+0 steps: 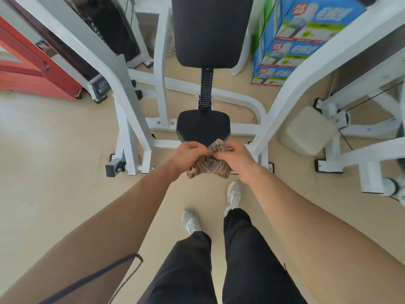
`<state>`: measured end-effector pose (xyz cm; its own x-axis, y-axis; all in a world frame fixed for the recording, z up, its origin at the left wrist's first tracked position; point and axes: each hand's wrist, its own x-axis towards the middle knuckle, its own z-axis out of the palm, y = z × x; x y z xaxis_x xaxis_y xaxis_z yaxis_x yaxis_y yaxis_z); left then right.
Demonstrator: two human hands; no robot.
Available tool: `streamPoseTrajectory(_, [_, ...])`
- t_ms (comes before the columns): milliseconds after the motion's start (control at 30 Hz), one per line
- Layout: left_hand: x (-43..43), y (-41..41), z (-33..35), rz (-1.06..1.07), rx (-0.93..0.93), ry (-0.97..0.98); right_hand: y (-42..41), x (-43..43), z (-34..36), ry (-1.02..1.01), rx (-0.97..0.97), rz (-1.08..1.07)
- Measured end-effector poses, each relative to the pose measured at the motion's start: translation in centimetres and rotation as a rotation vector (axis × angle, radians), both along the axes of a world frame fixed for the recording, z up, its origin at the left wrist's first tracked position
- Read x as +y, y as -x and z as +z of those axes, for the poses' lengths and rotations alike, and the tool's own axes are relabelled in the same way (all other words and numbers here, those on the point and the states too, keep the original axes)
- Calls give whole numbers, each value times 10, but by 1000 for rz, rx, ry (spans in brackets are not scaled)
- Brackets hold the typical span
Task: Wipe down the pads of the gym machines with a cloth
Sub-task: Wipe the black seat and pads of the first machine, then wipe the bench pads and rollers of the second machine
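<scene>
A striped brown-grey cloth [210, 164] is bunched between both hands in front of me. My left hand [186, 155] grips its left side and my right hand [233, 157] grips its right side. Just beyond the hands is the black seat pad [202, 126] of a white gym machine, with the cloth's top edge near the seat's front edge. Higher up stands the black back pad [210, 31], joined to the seat by a black notched post [206, 91].
The machine's white frame [122, 88] curves down on both sides of the seat. A beige pad [306, 130] on another white machine sits at right. Blue printed boxes [291, 40] stand behind, and a red case [26, 69] at left. My feet stand on the beige floor.
</scene>
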<state>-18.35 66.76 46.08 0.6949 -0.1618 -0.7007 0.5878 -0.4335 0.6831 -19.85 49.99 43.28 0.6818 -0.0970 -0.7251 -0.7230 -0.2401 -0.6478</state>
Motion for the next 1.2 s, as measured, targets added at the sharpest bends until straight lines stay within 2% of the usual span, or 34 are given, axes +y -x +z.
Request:
streamPoseTrajectory(233, [-9,10,68,-230,-151,-175,21,-40,85,131,-47,147])
streamPoseTrajectory(400, [-47,17,117,-442,-320,-599,35,-74,137,160,-71,335])
streamPoseTrajectory(500, [-78,23,135,-510,-405,-728,42,-95,155,148,-107,423])
streamPoseTrajectory(633, [-141,40,162,-536,-516,-769,58,-150,179,100,-121,583])
streamPoseTrajectory(833, [-258,72,197,-677,-644,-885,104,-268,214,131,-188,497])
streamPoseTrajectory(933, [-317,89,211,-815,-759,-922,125,-330,228,234,-203,469])
streamPoseTrajectory(1033, [-376,104,222,-954,-889,-945,144,-386,244,432,-192,533])
streamPoseTrajectory(1200, [-466,118,241,-1100,-1086,-847,177,-472,269,763,-233,514])
